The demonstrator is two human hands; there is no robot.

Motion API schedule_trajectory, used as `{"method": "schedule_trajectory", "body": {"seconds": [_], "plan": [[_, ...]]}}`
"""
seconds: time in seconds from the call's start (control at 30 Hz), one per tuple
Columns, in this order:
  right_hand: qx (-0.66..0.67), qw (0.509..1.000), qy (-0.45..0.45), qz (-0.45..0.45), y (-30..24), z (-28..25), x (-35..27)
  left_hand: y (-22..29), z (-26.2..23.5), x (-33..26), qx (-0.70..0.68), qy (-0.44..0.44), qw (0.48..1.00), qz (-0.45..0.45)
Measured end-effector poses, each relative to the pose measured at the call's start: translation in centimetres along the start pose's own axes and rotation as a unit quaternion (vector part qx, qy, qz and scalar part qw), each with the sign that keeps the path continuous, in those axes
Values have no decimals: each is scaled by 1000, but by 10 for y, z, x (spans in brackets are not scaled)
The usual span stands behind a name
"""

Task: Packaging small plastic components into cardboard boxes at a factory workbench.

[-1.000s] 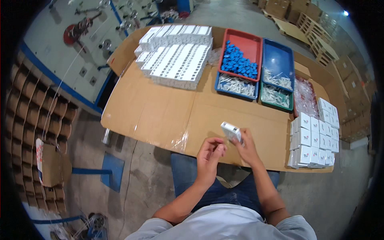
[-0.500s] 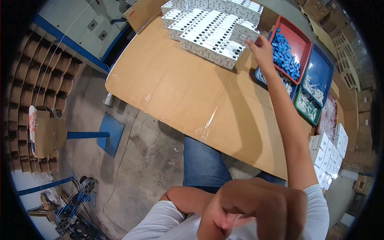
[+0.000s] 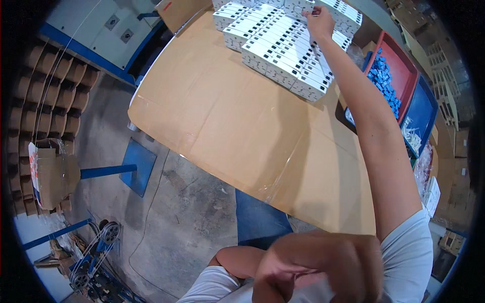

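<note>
At one o'clock, boxes (image 3: pixel 283 38) stretch ten-to-four, white, black-squared, by the right hand (image 3: pixel 321 24) (fingers narrow; left hand (image 3: pixel 323 260) curled; holds unclear).

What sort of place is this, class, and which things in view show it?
Probably a factory or packing workshop: rows of matching white boxes stand on a cardboard-covered table, a red tray holds many small blue parts, and a machine with pulley wheels shows at lower left.

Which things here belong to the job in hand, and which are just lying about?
Belong:
white boxes, at the right hand
brown tabletop beneath
probably the red tray and blue pieces

Apparently lying about:
brown carton
blue floor plate
belt-and-wheel machine
</note>
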State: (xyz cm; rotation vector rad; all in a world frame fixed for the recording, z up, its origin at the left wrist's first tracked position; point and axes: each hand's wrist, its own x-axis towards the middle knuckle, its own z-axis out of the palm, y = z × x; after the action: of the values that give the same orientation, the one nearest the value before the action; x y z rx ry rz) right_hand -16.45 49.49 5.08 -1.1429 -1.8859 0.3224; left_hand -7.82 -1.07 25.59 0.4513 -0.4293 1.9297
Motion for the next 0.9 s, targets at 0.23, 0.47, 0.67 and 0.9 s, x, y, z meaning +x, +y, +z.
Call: {"method": "schedule_trajectory", "body": {"seconds": [0.23,0.47,0.67,0.9], "plan": [[0,997,77,0,0,28,13,17,-21,-1,-19,-51,999,-1],[11,997,64,43,-21,33,5,23,-35,-49,175,54,978,-104],[-48,998,30,29,-20,6,-3,34,8,-32,588,-212,780,21],[216,973,-26,74,-6,-126,-103,46,-5,-43,604,-296,730,120]]}}
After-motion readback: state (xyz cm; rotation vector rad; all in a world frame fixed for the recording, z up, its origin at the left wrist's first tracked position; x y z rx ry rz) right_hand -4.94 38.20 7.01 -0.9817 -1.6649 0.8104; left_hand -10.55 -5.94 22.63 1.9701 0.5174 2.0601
